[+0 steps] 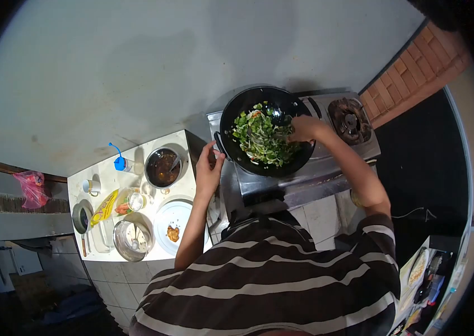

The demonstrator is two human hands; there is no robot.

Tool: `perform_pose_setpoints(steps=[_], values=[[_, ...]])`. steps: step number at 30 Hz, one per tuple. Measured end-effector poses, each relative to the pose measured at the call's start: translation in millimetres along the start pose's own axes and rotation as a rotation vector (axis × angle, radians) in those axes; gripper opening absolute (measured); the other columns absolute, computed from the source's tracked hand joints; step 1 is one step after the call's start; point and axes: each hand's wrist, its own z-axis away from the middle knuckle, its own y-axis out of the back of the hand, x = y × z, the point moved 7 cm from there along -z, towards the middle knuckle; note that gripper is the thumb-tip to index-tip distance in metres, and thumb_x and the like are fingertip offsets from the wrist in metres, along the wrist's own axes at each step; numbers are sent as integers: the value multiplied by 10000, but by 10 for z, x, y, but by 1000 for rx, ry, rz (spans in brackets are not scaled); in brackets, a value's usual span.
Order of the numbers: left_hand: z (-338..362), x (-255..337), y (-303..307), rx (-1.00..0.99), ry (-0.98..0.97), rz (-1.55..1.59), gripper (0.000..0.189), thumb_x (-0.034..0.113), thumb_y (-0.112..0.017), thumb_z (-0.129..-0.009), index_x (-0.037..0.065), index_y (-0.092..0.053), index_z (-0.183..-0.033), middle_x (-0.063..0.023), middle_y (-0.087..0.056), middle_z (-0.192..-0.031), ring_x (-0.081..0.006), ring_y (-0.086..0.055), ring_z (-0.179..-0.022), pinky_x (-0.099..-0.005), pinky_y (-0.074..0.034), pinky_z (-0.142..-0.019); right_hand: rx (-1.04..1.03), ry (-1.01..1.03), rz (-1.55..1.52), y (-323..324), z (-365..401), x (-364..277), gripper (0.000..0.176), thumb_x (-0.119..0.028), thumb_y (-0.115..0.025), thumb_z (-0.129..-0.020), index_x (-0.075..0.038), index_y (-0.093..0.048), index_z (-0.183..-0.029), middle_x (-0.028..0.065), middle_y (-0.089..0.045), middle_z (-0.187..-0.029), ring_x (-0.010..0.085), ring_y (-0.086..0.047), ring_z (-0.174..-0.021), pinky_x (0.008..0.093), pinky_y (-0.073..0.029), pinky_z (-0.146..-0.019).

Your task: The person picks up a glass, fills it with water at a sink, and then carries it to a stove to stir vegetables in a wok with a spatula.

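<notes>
A black wok (233,155) sits on the metal gas stove (259,187), filled with chopped green leaves and pale shredded vegetables (262,137). My left hand (209,168) is at the wok's left side, its fingers curled on the small loop handle (218,143). Over the right part of the wok reaches my right hand (307,130), fingers closed and pointing down into the greens. What those fingers grip is hidden by the hand and the food. The wok's right handle (315,107) stands free just beyond that hand.
Right of the wok is a bare burner (351,120). On the left table (97,168) stand a bowl of dark sauce (163,167), a white plate with brown food (163,221), a metal bowl (131,241), a blue-capped bottle (128,164), a mug (91,186) and a small pan (81,217).
</notes>
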Motion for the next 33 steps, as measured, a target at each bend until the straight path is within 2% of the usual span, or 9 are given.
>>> perform_pose_setpoints(steps=[4,8,10,17,18,21,23,27,33], values=[[-10,12,-14,25,18,5,446,39,-665,-897,62,-513,-1316,-38,-598,-898,-104,-523,-645,-260,-443,-613,-262,56,135,-163,-292,108,388,-272,-659,-863,111,-647,-921,185,-685,-687,286,-678,-538,387,-559,-501],[-5,-50,-47,72,30,-19,433,32,-664,-897,58,-512,-1301,-42,-596,-895,-109,-525,-647,-265,-445,-614,-170,74,160,-41,-312,239,335,-215,-642,-862,96,-632,-984,171,-700,-745,290,-704,-626,388,-577,-560],[-3,-17,-60,112,11,-27,420,24,-661,-897,55,-519,-1291,-50,-602,-901,-113,-556,-681,-264,-457,-629,356,343,416,253,-89,49,287,-150,-655,-839,53,-612,-1038,156,-706,-826,291,-721,-761,377,-580,-624],[35,101,-77,113,103,-89,419,18,-649,-913,60,-525,-1311,-37,-619,-969,-120,-617,-869,-260,-504,-740,498,286,717,775,207,-156,194,-76,-653,-806,-54,-627,-997,101,-710,-869,229,-717,-848,323,-568,-657],[45,115,-97,172,64,-82,409,9,-644,-897,50,-541,-1291,-69,-630,-895,-133,-613,-770,-272,-483,-663,603,361,727,870,238,-172,153,-90,-642,-813,-64,-620,-962,91,-691,-823,229,-713,-787,328,-556,-630],[80,66,-152,251,59,-151,417,5,-634,-902,59,-543,-1305,-77,-634,-891,-133,-604,-763,-274,-487,-671,791,454,759,974,151,-191,127,-109,-651,-768,-71,-634,-888,72,-685,-785,209,-710,-739,316,-548,-586],[101,111,-184,305,41,-153,411,1,-627,-905,58,-552,-1305,-90,-637,-882,-131,-591,-747,-265,-485,-677,796,318,814,843,-173,-100,132,-100,-643,-784,-67,-649,-911,59,-701,-805,194,-713,-763,307,-561,-606],[135,159,-233,379,64,-172,397,-2,-627,-907,42,-564,-1296,-82,-632,-880,-127,-579,-743,-266,-486,-688,442,474,680,502,-449,-287,282,-63,-612,-827,-22,-651,-1104,119,-724,-885,273,-722,-828,376,-578,-682],[185,157,-265,433,77,-190,380,-3,-621,-912,31,-577,-1288,-70,-615,-898,-119,-570,-751,-270,-490,-698,374,668,640,756,-123,-351,328,-39,-625,-823,-23,-633,-1151,160,-718,-955,312,-716,-914,421,-577,-717]])
